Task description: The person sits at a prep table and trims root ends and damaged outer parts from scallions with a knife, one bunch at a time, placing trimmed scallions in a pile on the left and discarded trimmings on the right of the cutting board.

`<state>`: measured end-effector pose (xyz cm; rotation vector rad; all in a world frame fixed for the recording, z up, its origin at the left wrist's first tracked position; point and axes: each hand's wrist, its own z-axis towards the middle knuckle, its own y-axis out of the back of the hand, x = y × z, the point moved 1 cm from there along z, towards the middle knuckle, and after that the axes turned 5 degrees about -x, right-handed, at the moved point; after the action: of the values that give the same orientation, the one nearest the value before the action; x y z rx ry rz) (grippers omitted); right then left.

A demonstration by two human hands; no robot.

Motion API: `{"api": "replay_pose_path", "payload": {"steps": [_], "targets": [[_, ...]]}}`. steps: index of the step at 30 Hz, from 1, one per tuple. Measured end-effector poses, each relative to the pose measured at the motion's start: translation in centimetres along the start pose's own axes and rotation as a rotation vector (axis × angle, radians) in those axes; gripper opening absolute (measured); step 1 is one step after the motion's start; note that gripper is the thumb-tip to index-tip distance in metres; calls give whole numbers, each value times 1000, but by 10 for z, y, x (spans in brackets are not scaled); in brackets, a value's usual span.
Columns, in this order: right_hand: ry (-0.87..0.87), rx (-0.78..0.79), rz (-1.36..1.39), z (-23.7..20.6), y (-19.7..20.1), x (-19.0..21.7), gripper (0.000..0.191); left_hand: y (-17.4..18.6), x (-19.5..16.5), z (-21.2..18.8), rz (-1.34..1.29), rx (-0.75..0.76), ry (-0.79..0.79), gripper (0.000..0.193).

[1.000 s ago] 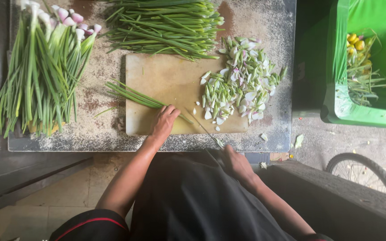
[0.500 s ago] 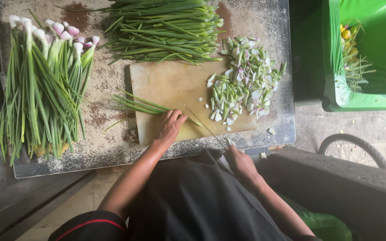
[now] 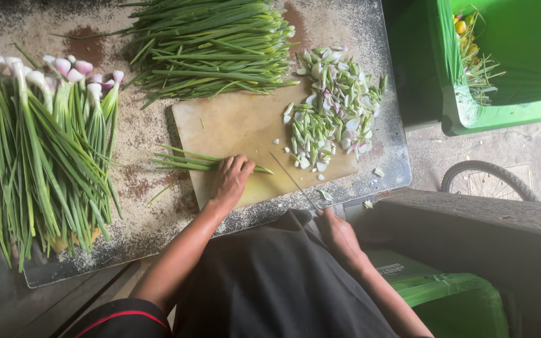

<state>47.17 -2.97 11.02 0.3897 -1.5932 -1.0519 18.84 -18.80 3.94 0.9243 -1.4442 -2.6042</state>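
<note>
Stalks [image 3: 189, 161] now lie pinned under the left hand [image 3: 231, 178] mid-board, while the right hand [image 3: 338, 233], drawn back, grips the knife [image 3: 295, 181]

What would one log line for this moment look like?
left hand: pressing green stalks on cutting board | right hand: gripping knife | chopped pieces: piled beside blade
</note>
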Motion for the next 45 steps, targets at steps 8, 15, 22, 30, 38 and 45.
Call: {"api": "replay_pose_path", "payload": {"steps": [8, 15, 22, 30, 38, 45], "targets": [[-236, 237, -20, 46, -38, 13, 24, -3, 3, 4, -43, 61, 7, 12], [-237, 163, 17, 4, -15, -18, 20, 26, 20, 3, 112, -116, -71, 31], [-268, 76, 105, 31, -47, -37, 19, 18, 62, 32, 167, 94, -81, 13], [-370, 149, 89, 51, -49, -32, 23, -26, 86, 182, 205, -92, -159, 34], [-649, 237, 97, 49, -80, -38, 20, -45, 120, 150, 243, 18, 13, 20], [-621, 254, -67, 56, -111, -36, 29, 12, 156, 113, 96, 10, 163, 17]]}}
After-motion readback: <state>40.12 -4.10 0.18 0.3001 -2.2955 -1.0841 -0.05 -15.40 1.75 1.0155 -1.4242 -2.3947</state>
